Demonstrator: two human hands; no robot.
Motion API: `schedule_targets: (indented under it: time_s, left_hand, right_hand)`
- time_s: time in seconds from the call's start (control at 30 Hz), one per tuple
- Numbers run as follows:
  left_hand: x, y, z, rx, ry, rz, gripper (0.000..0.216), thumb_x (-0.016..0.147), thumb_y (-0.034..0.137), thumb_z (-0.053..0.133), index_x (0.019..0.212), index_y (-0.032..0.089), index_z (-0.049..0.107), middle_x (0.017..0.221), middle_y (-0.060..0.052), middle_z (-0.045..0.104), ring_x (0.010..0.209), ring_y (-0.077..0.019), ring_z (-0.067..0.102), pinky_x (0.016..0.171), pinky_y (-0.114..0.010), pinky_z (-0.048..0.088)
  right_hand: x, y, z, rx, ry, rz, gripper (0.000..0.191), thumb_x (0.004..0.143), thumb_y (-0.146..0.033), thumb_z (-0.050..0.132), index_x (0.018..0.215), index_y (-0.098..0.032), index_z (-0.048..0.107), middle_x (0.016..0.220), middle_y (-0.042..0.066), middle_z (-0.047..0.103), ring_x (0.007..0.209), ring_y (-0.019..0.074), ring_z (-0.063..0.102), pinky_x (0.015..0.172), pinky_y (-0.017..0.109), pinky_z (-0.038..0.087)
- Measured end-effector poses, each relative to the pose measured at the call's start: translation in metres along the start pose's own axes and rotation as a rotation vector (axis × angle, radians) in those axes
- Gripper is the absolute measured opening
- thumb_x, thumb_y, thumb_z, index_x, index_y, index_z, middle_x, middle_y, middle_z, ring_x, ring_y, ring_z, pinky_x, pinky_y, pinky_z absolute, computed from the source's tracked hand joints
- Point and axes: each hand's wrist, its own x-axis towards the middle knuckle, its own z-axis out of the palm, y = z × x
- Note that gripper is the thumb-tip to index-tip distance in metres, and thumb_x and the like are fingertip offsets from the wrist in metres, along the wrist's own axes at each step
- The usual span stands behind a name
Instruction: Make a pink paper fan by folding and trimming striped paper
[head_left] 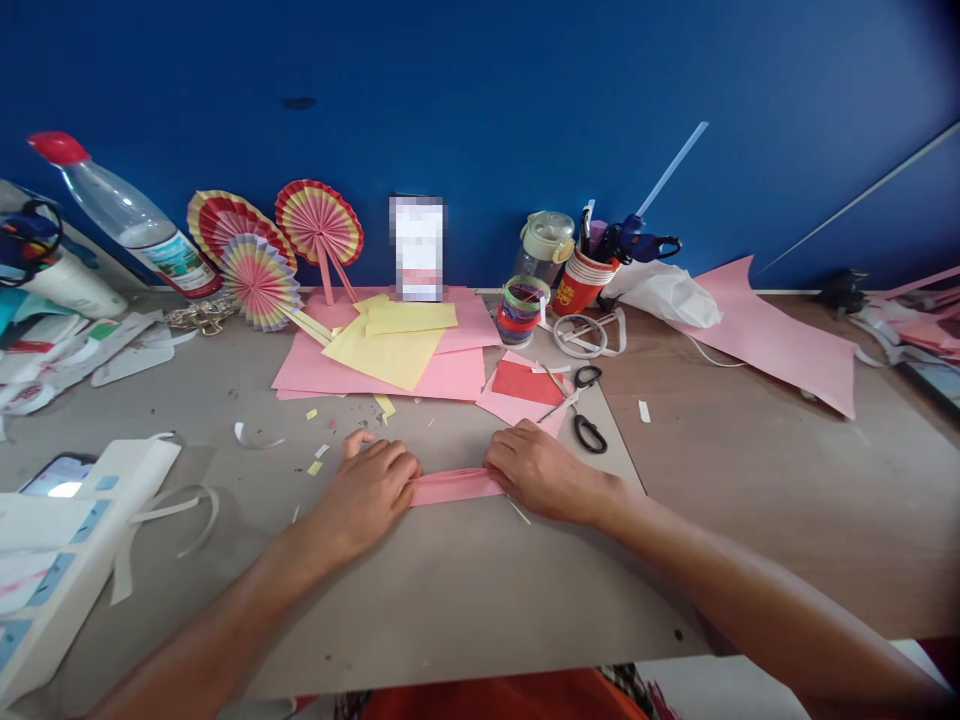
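A narrow folded strip of pink paper (pixel 457 486) lies across the desk in front of me, with fold lines along its upper edge. My left hand (pixel 373 492) is closed on its left end, fingers curled and thumb raised a little. At the right end my right hand (pixel 534 470) presses down with bent fingers, hiding that tip. Just beyond the right hand are scissors (pixel 589 432) with black handles, their blades over red paper (pixel 526 383). Farther back, yellow sheets (pixel 397 352) rest on larger pink sheets (pixel 465 375).
Pleated paper fans (pixel 319 225), a bottle (pixel 161 240), a phone (pixel 418 250), a lidded jar (pixel 546 240) and a red cup (pixel 581 285) stand along the blue partition (pixel 480 100). A tape roll (pixel 579 337) lies near the cup. A white box (pixel 67 570) is at left.
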Motion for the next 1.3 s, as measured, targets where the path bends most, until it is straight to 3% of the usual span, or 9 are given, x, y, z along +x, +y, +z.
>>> schedule_targets:
  time_s: [0.27, 0.47, 0.73, 1.07, 1.3]
  left_hand:
    - [-0.003, 0.004, 0.001, 0.183, 0.056, 0.095, 0.025, 0.088, 0.005, 0.035, 0.074, 0.019, 0.050, 0.073, 0.000, 0.052, 0.069, -0.0155, 0.047, 0.093, -0.044, 0.029]
    - [-0.006, 0.004, -0.003, 0.263, 0.045, 0.153, 0.029, 0.079, -0.004, 0.034, 0.077, 0.020, 0.050, 0.077, -0.001, 0.052, 0.072, -0.0156, 0.045, 0.095, -0.046, 0.029]
    - [-0.009, 0.018, -0.009, 0.385, 0.124, 0.198, 0.026, 0.078, -0.002, 0.042, 0.075, 0.021, 0.054, 0.076, 0.000, 0.056, 0.072, -0.0165, 0.047, 0.094, -0.044, 0.030]
    - [-0.026, 0.033, -0.002, 0.502, 0.134, 0.185, 0.024, 0.079, 0.001, 0.046, 0.078, 0.021, 0.060, 0.074, -0.002, 0.055, 0.072, -0.0184, 0.050, 0.097, -0.041, 0.031]
    - [-0.023, 0.029, -0.004, 0.390, 0.090, 0.218, 0.026, 0.070, -0.002, 0.045, 0.080, 0.017, 0.060, 0.076, -0.003, 0.055, 0.066, -0.0164, 0.051, 0.092, -0.041, 0.030]
  right_hand:
    - [-0.001, -0.009, -0.006, -0.145, 0.104, -0.115, 0.017, 0.078, -0.003, 0.046, 0.072, -0.017, 0.054, 0.072, 0.004, 0.053, 0.064, 0.0161, 0.035, 0.065, 0.032, 0.022]
    - [-0.001, -0.011, -0.007, -0.186, 0.085, -0.175, 0.016, 0.072, -0.002, 0.052, 0.072, -0.018, 0.054, 0.072, 0.003, 0.053, 0.067, 0.0164, 0.036, 0.065, 0.032, 0.021]
    - [-0.006, -0.016, -0.014, -0.196, -0.021, -0.233, 0.016, 0.070, -0.002, 0.056, 0.073, -0.018, 0.056, 0.075, 0.005, 0.055, 0.068, 0.0168, 0.040, 0.064, 0.033, 0.021]
    - [-0.028, -0.020, -0.006, -0.186, -0.007, -0.155, 0.019, 0.079, -0.004, 0.052, 0.091, -0.013, 0.063, 0.085, 0.008, 0.058, 0.074, 0.0190, 0.041, 0.065, 0.034, 0.026]
    - [-0.027, -0.020, 0.000, -0.088, 0.041, -0.056, 0.019, 0.077, -0.002, 0.051, 0.086, -0.014, 0.063, 0.083, 0.007, 0.057, 0.074, 0.0180, 0.040, 0.065, 0.031, 0.027]
